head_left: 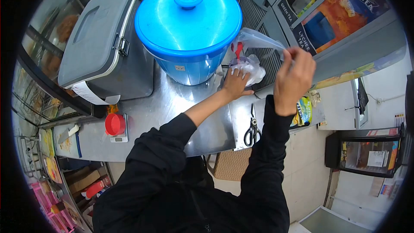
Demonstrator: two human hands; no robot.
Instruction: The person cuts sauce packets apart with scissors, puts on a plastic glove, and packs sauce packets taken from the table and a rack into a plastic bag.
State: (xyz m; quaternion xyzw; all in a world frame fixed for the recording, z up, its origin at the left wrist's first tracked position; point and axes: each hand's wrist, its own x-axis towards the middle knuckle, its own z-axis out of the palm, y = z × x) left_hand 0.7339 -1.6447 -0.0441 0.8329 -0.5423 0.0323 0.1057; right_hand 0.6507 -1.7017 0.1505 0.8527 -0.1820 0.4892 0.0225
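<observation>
My right hand (295, 77) is raised in a pinch on the end of a clear plastic bag (263, 41), which stretches back toward the blue bucket. My left hand (236, 83) lies with its fingers spread on a bunched pile of white plastic bags (252, 69). Something red (237, 50) shows among the plastic just above that hand. The large blue bucket (189, 71), its lid on, stands to the left of the bags. Below my left hand, a pair of black-handled scissors (252, 131) rests on the counter.
A grey cooler box (103, 39) stands left of the bucket on the steel counter (207, 133). Drink dispensers (327, 13) rise at the right. A red cup (115, 124) sits on a small scale (122, 137). A knife (68, 133) lies on a cutting board (69, 146).
</observation>
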